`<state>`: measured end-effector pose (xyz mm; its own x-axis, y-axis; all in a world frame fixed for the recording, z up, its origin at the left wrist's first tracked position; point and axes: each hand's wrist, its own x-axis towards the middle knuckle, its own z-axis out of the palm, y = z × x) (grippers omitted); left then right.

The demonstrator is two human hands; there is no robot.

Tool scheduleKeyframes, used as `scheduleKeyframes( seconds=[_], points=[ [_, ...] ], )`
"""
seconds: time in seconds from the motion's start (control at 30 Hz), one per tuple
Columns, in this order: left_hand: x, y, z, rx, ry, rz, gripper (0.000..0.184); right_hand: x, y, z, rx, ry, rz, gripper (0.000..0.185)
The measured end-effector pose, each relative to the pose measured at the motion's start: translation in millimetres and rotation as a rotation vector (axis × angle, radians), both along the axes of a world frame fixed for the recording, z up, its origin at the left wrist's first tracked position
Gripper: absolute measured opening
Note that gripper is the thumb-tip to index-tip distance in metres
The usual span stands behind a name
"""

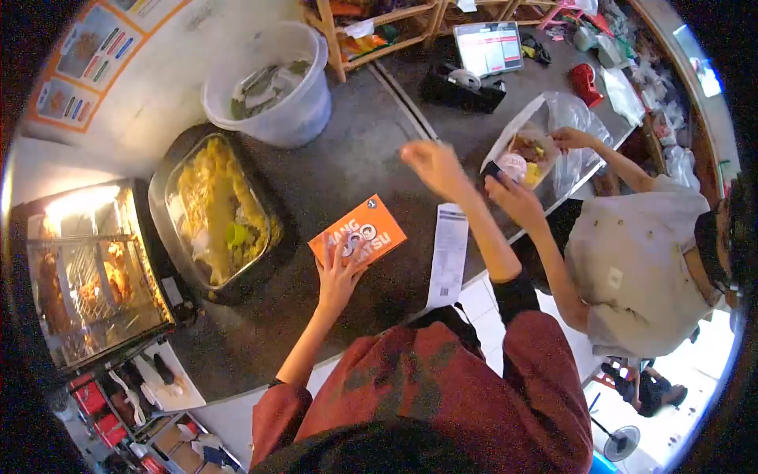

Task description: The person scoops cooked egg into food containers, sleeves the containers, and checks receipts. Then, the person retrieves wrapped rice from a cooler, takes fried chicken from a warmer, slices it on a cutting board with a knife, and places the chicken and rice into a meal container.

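An orange cardboard box (383, 223) with white lettering lies on the dark counter in front of me. My left hand (339, 276) rests on its near side, with the fingers spread over the printed face. My right hand (436, 167) is raised over the counter beyond the box, with the fingers curled and smeared by motion. I cannot make out anything in it. Below my right forearm lies a long printed receipt (448, 257), right of the box.
Left stand a tray of yellow food (217, 261), a white bucket (296, 118) and a lit glass food warmer (47, 237). A co-worker (632, 261) at the right handles a clear plastic bag (580, 170). A tape dispenser (454, 93) and a tablet (489, 47) stand at the back.
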<state>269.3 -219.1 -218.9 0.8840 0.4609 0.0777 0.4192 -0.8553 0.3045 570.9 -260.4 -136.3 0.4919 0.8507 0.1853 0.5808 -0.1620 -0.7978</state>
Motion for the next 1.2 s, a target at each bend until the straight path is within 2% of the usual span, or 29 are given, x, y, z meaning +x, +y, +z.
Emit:
scheduleKeyframes(
  seconds=[0.07, 0.1, 0.13, 0.17, 0.2, 0.23, 0.3, 0.33, 0.37, 0.4, 0.43, 0.5, 0.57, 0.6, 0.63, 0.7, 0.73, 0.8, 0.83, 0.9, 0.97, 1.2],
  points=[
    [16.3, 2.1, 0.5, 0.042, 0.021, 0.039, 0.063, 80.8, 29.0, -32.5, -0.002, -0.179, -0.271, 0.032],
    [23.6, 1.5, -0.8, 0.048, 0.014, 0.034, 0.063, 115.3, 34.6, -33.1, -0.024, -0.509, -0.409, 0.045],
    [25.4, 1.8, -2.8, 0.035, 0.021, 0.052, 0.064, 137.7, 36.5, -22.8, -0.167, -0.482, -0.551, 0.058],
    [26.1, 2.8, -4.1, 0.021, 0.033, 0.07, 0.064, 173.2, 39.4, -37.4, -0.354, -0.702, -0.615, 0.065],
    [28.7, 2.5, 1.2, 0.032, 0.03, 0.071, 0.064, 204.3, 48.9, -60.9, -0.41, -0.925, -0.788, 0.078],
    [29.5, 2.5, -1.5, 0.038, 0.028, 0.064, 0.064, 218.0, 49.4, -58.5, -0.407, -0.922, -0.797, 0.078],
    [27.5, 3.1, -8.7, 0.062, -0.024, 0.068, 0.063, 240.4, 48.5, -50.5, -0.649, -0.951, -0.181, 0.088],
    [29.0, 3.5, -4.3, 0.039, -0.016, 0.065, 0.062, 254.5, 55.4, -45.2, -0.818, -0.78, -0.076, 0.096],
    [30.7, 4.2, -2.1, 0.039, -0.022, 0.054, 0.062, 271.2, 60.3, -52.5, -0.822, -0.781, -0.088, 0.096],
    [31.3, 3.3, -0.5, 0.006, 0.001, 0.07, 0.061, 294.1, 62.7, -76.6, -0.715, -0.688, 0.002, 0.091],
    [30.1, 2.4, -1.0, -0.026, 0.025, 0.087, 0.061, 294.8, 63.3, -75.5, -0.604, -0.594, 0.09, 0.086],
    [27.9, 2.9, -5.6, -0.058, 0.005, 0.084, 0.06, 288.0, 69.7, -56.3, -0.703, -0.604, 0.165, 0.088],
    [30.4, 3.3, -3.2, -0.039, -0.013, 0.079, 0.06, 243.4, 69.9, -27.3, -0.797, -0.688, -0.052, 0.087],
    [32.0, 3.1, -1.9, -0.04, -0.018, 0.073, 0.06, 249.8, 75.1, -57.9, -0.707, -0.782, -0.125, 0.088],
    [32.8, 2.6, 0.0, -0.024, -0.003, 0.074, 0.06, 232.8, 76.9, -47.0, -0.664, -0.688, -0.161, 0.084],
    [33.3, 3.3, -1.0, -0.007, 0.012, 0.066, 0.059, 214.7, 79.5, -61.1, -0.526, -0.484, -0.468, 0.079],
    [31.6, 3.2, -2.8, -0.004, 0.001, 0.063, 0.059, 201.2, 72.5, -63.3, -0.53, -0.482, -0.475, 0.079],
    [33.1, 3.2, -3.1, 0.001, -0.012, 0.058, 0.059, 180.2, 60.2, -65.9, -0.219, -0.58, -0.731, 0.067],
    [33.4, 3.1, -1.3, -0.004, -0.01, 0.061, 0.059, 183.0, 55.3, -67.2, -0.219, -0.578, -0.734, 0.067],
    [31.8, 2.1, 1.2, -0.003, -0.004, 0.064, 0.059, 189.1, 44.1, -72.4, -0.305, 0.289, -0.475, 0.051],
    [33.5, 2.6, 1.1, 0.012, -0.028, 0.052, 0.059, 194.7, 49.7, -104.6, -0.233, 0.354, -0.507, 0.046],
    [34.2, -0.8, 2.5, -0.022, -0.002, 0.076, 0.062, 173.5, 59.5, -110.0, -0.089, 0.522, -0.562, 0.028]
  ],
)
